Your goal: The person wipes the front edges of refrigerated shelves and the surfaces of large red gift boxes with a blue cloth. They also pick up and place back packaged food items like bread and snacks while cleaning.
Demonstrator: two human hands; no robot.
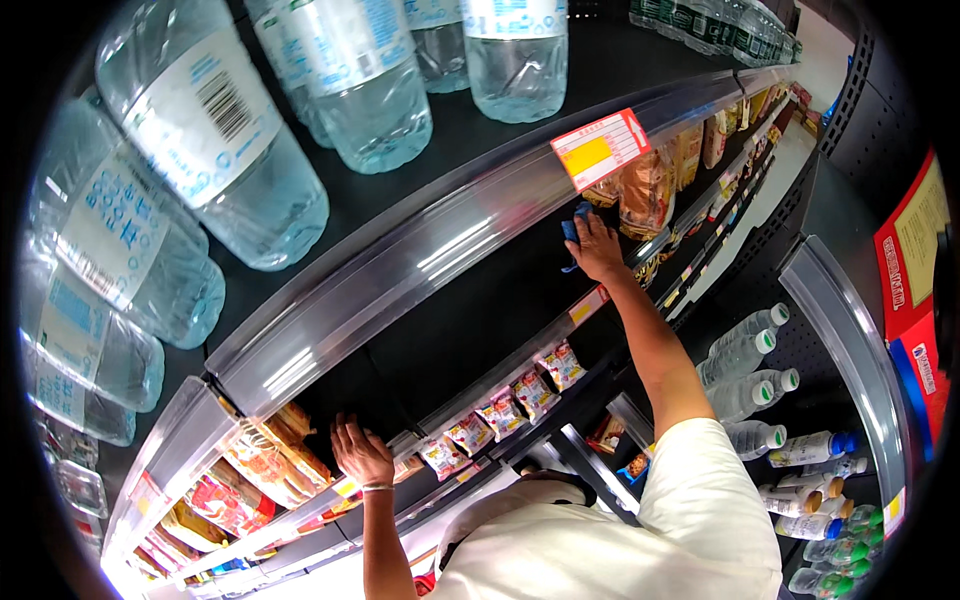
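Observation:
My right hand [597,248] reaches far along a dark shelf [470,270] and presses a crumpled blue cloth [578,222] to its surface, beside packs of bread [645,195]. The cloth shows past my fingers. My left hand [362,453] rests at the front edge of the same shelf, fingers stretched out and holding nothing. A thin band circles that wrist. Just left of it lie large bags of packaged bread [275,455].
Large water bottles [220,140] stand on the shelf above, behind a clear front rail [420,250] with a red-and-yellow price tag [600,148]. Small snack packs [502,415] line the shelf below. More bottles [745,395] stand at the right.

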